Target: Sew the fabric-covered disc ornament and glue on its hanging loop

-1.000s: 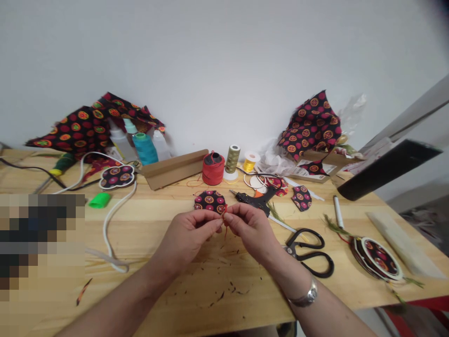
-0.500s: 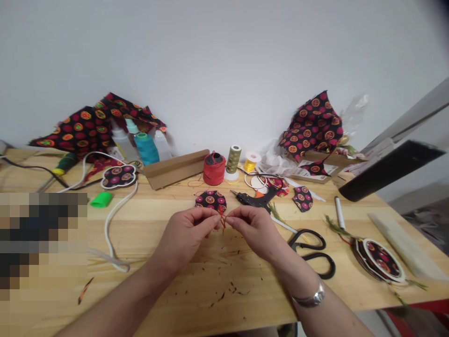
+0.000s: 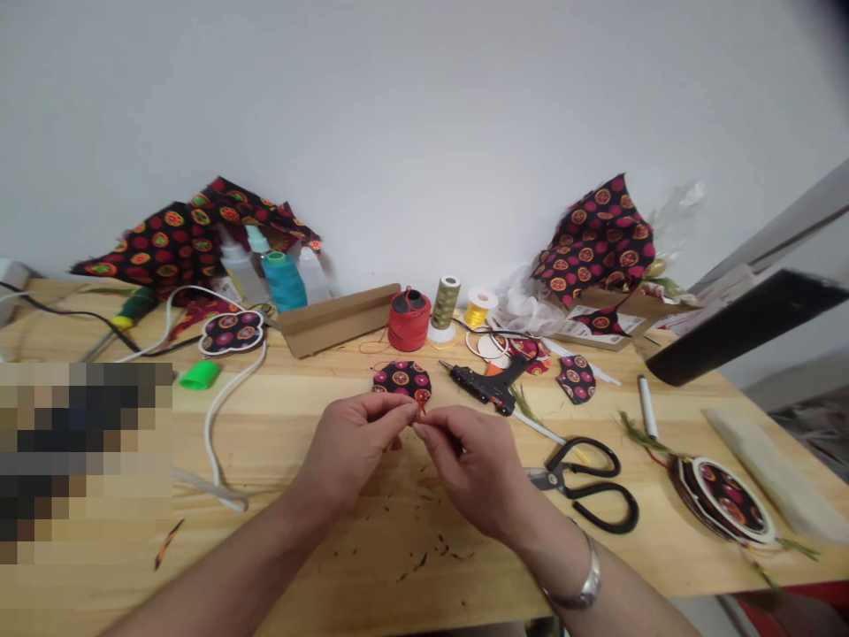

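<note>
My left hand (image 3: 355, 442) and my right hand (image 3: 474, 464) meet fingertip to fingertip above the wooden table (image 3: 411, 531). Both pinch a thin red cord (image 3: 420, 408) that hangs at the near edge of a small round fabric piece (image 3: 401, 380), black with pink and orange dots. The fabric piece lies just beyond my fingers. A red cord spool (image 3: 409, 319) stands behind it. A silver bracelet sits on my right wrist.
A black glue gun (image 3: 487, 385) and black scissors (image 3: 590, 482) lie right of my hands. Thread spools (image 3: 447, 305), bottles (image 3: 282, 279), dotted fabric heaps (image 3: 179, 239), a white cable (image 3: 218, 416), a green cap (image 3: 197, 375), a marker (image 3: 645, 405) and a fabric-covered ring (image 3: 726, 495) crowd the table.
My right hand has drawn in towards the left and slightly lower, so the fingertips now touch over the cord. The view has shifted a little to the left.
</note>
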The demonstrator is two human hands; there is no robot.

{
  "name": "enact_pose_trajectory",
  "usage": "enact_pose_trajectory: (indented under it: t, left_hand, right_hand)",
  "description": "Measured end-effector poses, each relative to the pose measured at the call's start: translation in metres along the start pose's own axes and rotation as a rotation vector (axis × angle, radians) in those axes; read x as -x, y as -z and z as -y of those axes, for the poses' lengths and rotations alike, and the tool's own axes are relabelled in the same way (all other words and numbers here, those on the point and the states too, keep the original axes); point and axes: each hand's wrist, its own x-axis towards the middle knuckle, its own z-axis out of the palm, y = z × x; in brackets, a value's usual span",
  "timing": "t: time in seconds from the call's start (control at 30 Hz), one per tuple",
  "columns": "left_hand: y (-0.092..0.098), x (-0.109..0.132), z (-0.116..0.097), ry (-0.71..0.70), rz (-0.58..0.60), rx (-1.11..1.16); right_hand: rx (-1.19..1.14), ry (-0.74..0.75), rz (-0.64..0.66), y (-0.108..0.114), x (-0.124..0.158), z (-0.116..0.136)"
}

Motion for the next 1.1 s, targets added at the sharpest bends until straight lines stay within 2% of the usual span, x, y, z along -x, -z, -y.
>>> enact_pose_trajectory:
  t: [0.2, 0.3, 0.57, 0.63, 0.7, 0.77, 0.83, 0.87, 1.0, 1.1]
  left_hand:
    - [0.0, 0.0, 0.003, 0.155, 0.117, 0.254]
    - [0.0, -0.001, 0.003, 0.226, 0.157, 0.326]
    - [0.0, -0.001, 0.004, 0.241, 0.199, 0.445]
    - [0.0, -0.001, 0.003, 0.248, 0.186, 0.454]
    - [0.0, -0.001, 0.001, 0.244, 0.17, 0.46]
    - [0.0, -0.002, 0.001, 0.22, 0.163, 0.447]
    - [0.0, -0.003, 0.001, 0.183, 0.17, 0.422]
    - [0.0, -0.003, 0.002, 0.165, 0.174, 0.406]
    - [-0.001, -0.002, 0.005, 0.093, 0.161, 0.311]
    - [-0.002, 0.001, 0.004, 0.036, 0.153, 0.204]
  right_hand:
    - [0.421, 0.286, 0.133, -0.011, 0.008, -0.002]
    - [0.516, 0.351, 0.144, -0.013, 0.009, -0.004]
    - [0.483, 0.362, 0.15, -0.007, 0.005, 0.002]
    - [0.413, 0.377, 0.141, -0.003, 0.005, 0.005]
    - [0.25, 0.36, 0.083, 0.003, 0.005, 0.008]
    - [0.035, 0.237, -0.046, 0.007, 0.002, 0.008]
    - [-0.154, 0.015, -0.16, 0.007, -0.003, 0.006]
    - [-0.234, -0.111, -0.172, 0.006, -0.005, 0.003]
    - [-0.698, -0.52, 0.037, -0.001, -0.014, -0.008]
    - [-1.004, -0.636, 0.108, -0.003, -0.015, -0.01]
